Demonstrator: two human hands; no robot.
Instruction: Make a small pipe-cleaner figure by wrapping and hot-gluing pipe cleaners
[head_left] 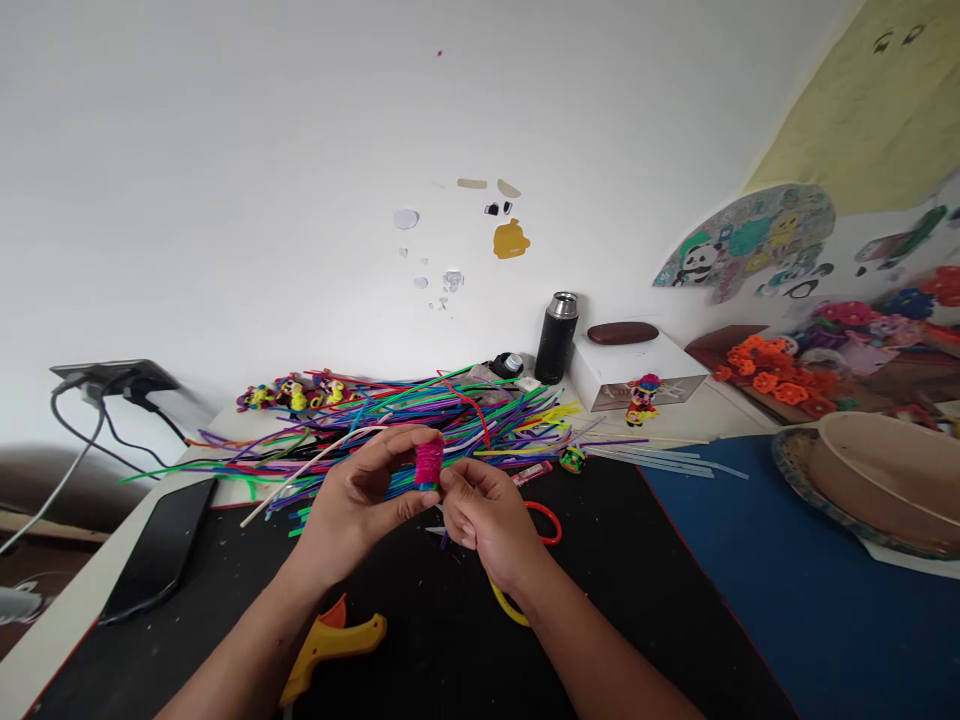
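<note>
My left hand pinches a small pink coil of pipe cleaner between thumb and fingers, held upright above the black mat. Blue and green show at the coil's lower end. Close against its right side, my right hand is closed in a pinch; what sits between those fingertips is hidden. A cream pipe cleaner runs behind my left hand, and I cannot tell whether it joins the coil. Below my right hand lie scissors with a red handle loop and a yellow one, partly covered by it.
A yellow glue gun lies near my left forearm, a phone at left. Loose pipe cleaners pile along the wall. Behind stand a black flask and a white box; a bowl is at right.
</note>
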